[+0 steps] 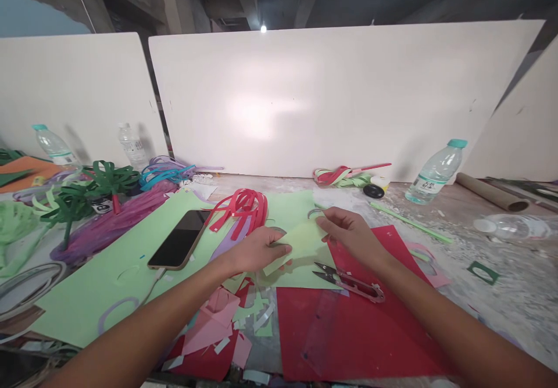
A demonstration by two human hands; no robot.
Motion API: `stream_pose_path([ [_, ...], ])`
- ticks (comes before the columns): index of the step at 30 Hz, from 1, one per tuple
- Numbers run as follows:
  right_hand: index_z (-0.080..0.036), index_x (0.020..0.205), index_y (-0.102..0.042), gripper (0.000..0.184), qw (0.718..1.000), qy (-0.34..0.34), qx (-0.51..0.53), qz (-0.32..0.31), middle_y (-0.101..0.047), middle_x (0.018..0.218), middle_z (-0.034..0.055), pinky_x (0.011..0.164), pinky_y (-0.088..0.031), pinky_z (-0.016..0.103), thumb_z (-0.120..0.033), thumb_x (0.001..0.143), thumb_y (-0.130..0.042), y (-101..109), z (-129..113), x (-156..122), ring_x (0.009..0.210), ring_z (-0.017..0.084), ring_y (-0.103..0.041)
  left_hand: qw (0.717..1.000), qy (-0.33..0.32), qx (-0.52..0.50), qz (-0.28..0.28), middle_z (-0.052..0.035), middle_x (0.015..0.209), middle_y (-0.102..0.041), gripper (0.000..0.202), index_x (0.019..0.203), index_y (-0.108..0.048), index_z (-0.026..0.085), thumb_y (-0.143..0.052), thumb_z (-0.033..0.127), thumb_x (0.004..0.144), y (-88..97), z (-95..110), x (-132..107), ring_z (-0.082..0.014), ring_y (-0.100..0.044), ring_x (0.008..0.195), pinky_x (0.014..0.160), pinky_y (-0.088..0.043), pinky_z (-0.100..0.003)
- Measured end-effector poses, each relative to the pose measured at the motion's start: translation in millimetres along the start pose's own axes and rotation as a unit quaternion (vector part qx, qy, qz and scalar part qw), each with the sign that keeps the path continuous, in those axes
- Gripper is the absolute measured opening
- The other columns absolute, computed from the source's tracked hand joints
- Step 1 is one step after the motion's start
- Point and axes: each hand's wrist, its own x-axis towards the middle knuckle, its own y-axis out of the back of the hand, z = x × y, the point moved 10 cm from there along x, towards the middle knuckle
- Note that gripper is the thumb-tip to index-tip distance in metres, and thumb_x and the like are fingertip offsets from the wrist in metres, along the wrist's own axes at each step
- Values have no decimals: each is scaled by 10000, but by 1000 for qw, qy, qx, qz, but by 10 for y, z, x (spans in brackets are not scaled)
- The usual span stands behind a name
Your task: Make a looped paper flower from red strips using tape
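Observation:
A piece of light green paper [300, 244] is held up between my two hands. My left hand [257, 250] pinches its left edge between thumb and fingers. On the other side, my right hand [347, 229] grips the upper right corner with bent fingers. Beneath lies a larger light green sheet [290, 205], partly over a red sheet [361, 336]. Thread snips [351, 283] with dark blades rest just below my right hand. A loop of red paper strips [244, 205] and a purple strip lie beyond my left hand.
A phone [179, 240] with a cable lies on green paper at left. Pink and white scraps [213, 318] are strewn in front. A water bottle [437, 173] leans at right near a cardboard tube [492, 191]. White panels [270, 103] stand behind.

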Motion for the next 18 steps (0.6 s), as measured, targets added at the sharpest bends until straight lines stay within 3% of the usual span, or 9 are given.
stream_pose_path([
  [3,-190,795,-585,364,1000,20,-1,-11,-541,681,10,542,-431,246,-546,832,-522,-35,-71,-15,613,148,-517,999,-9,25,-37,5,576,-528,346,656,-646,149,-518,431,809,-76,18,-8,-124,-466,523,465,-321,-224],
  [8,-190,693,-533,375,998,22,-28,46,-417,590,-34,476,-347,229,-526,854,-493,124,-28,-1,514,108,-389,998,35,-40,-13,-7,620,-588,278,728,-665,149,-586,413,764,-4,-87,8,-135,-534,555,491,-379,-221],
  [13,-184,713,-550,324,996,4,-54,71,-421,572,-40,459,-292,230,-479,844,-522,295,132,57,506,106,-369,979,73,-146,119,-37,644,-633,284,724,-629,141,-655,423,720,310,-246,38,-137,-574,550,515,-445,-239],
  [18,-177,739,-585,274,999,-18,-45,-14,-538,632,-15,528,-385,247,-443,808,-575,126,253,96,566,129,-504,953,49,-205,217,-25,648,-633,325,744,-591,152,-637,473,746,542,-310,13,-133,-584,549,560,-466,-261],
])
